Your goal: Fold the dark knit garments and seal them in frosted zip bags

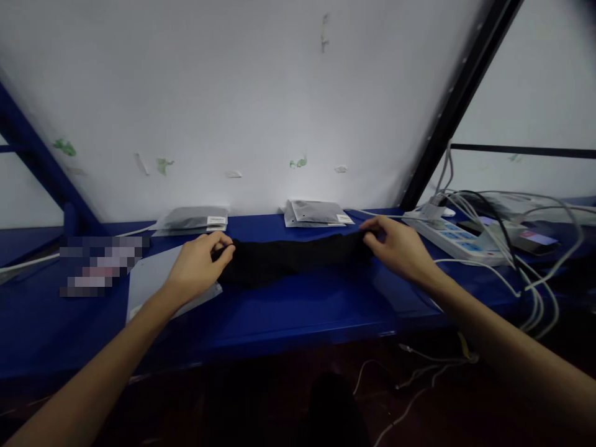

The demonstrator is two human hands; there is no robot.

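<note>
A long strip of black cloth (293,257) is stretched sideways between my two hands, above the blue table. My left hand (200,264) pinches its left end between thumb and fingers. At the other end, my right hand (395,245) grips the cloth the same way. The cloth looks folded or bunched, and its exact kind cannot be made out. Partly under my left hand lies a flat, pale translucent bag (151,276). Behind the cloth, against the wall, rest two groups of labelled plastic packets, one at left (193,218) and one nearer the middle (316,213).
On the blue table (298,316), a white power strip (456,239) with tangled cables (535,273) lies to the right, beside a phone-like device (535,241). A blurred-out item (102,267) lies at left. More cables (414,372) hang below the front edge.
</note>
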